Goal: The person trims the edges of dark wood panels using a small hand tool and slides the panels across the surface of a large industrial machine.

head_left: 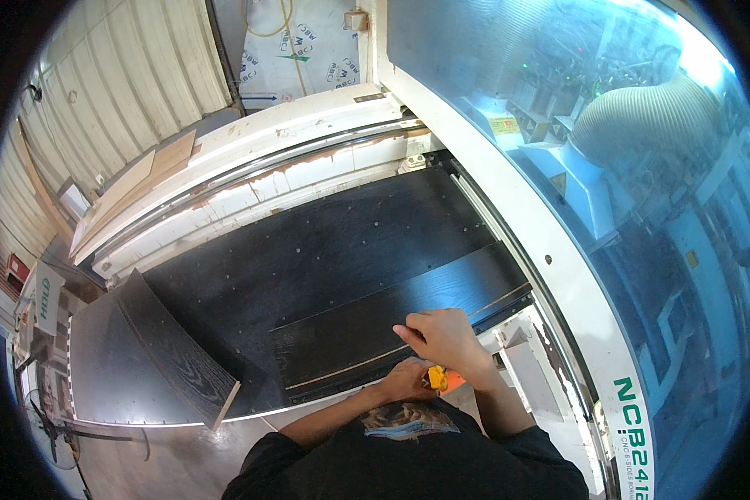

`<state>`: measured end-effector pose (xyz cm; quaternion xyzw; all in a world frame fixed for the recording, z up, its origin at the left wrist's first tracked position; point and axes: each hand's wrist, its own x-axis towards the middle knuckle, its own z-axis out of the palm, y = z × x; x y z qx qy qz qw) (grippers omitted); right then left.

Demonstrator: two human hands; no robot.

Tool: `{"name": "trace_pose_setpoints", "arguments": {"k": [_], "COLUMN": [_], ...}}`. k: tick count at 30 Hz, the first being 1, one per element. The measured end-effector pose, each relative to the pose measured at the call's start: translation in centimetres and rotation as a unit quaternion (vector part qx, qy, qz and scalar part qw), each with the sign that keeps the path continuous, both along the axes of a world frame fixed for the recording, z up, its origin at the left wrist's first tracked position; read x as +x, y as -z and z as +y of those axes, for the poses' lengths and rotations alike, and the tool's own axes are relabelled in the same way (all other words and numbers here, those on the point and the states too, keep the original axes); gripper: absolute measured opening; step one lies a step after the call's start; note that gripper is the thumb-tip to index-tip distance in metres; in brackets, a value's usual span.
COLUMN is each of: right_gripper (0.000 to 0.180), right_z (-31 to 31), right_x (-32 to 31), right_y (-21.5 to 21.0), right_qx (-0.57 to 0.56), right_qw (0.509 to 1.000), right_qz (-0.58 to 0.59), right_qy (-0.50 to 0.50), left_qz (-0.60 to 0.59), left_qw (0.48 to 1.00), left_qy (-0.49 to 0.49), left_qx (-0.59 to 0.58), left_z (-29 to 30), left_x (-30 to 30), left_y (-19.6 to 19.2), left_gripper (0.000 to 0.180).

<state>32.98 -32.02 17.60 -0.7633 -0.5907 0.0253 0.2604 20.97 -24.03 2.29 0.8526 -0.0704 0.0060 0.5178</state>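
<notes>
While both hands work near edge | right hand [446, 337] fingers flat on black wood-grain panel [392, 329], grasping nothing | left hand [407, 382] clutching yellow-orange tool [438, 379] | panel lies near-right on black machine bed [308, 258] | risk: unclamped panel may skid under uneven pressure.

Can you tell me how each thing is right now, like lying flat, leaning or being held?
Long black panel: lying flat on the black machine bed.
Second black panel: tilted, one edge raised off the bed.
Yellow and orange tool: held in the left hand.
Right hand: fingers resting on the long panel.
Clear machine window: shut.
</notes>
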Motion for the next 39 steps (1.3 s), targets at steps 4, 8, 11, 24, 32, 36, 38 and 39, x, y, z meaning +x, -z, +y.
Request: {"name": "trace_pose_setpoints", "arguments": {"k": [4, 8, 11, 24, 32, 36, 38, 39], "right_gripper": [0.040, 0.041, 0.042, 0.041, 0.041, 0.040, 0.041, 0.041], "right_z": [-0.3, -0.6, -0.9, -2.3, -2.3, -2.3, -2.3, -2.3], "right_x": [-0.2, -0.3, -0.5, 0.7, 1.1, 1.7, 1.8, 1.8], "right_y": [0.4, 1.1, 1.1, 0.0, 0.1, -1.4, -1.5, -1.5], "right_qx": [0.030, 0.079, 0.102, -0.126, -0.151, -0.160, -0.153, -0.150], "right_qw": [0.999, 0.997, 0.993, 0.989, 0.987, 0.985, 0.986, 0.987], "right_qz": [0.016, 0.020, 0.049, 0.060, 0.048, 0.064, 0.053, 0.045], "right_qy": [0.013, 0.014, 0.018, 0.055, 0.036, 0.029, 0.029, 0.028], "left_qz": [0.043, 0.022, 0.021, 0.073, 0.094, 0.094, 0.090, 0.072], "left_qw": [0.999, 1.000, 1.000, 0.995, 0.991, 0.989, 0.987, 0.989], "left_qy": [0.006, -0.006, -0.003, 0.043, 0.054, 0.091, 0.119, 0.108], "left_qx": [-0.018, 0.001, 0.023, 0.058, 0.073, 0.071, 0.068, 0.074], "left_z": [0.1, -0.1, -0.2, -0.6, -0.9, -0.9, -0.8, -0.9], "left_x": [0.0, -0.1, 0.1, 0.8, 0.9, 1.2, 1.6, 1.3], "left_y": [-1.9, -1.0, 0.0, -0.2, 0.9, 0.9, 0.9, 1.3], "left_gripper": [0.049, 0.051, 0.053, 0.053, 0.054, 0.061, 0.066, 0.071]}}
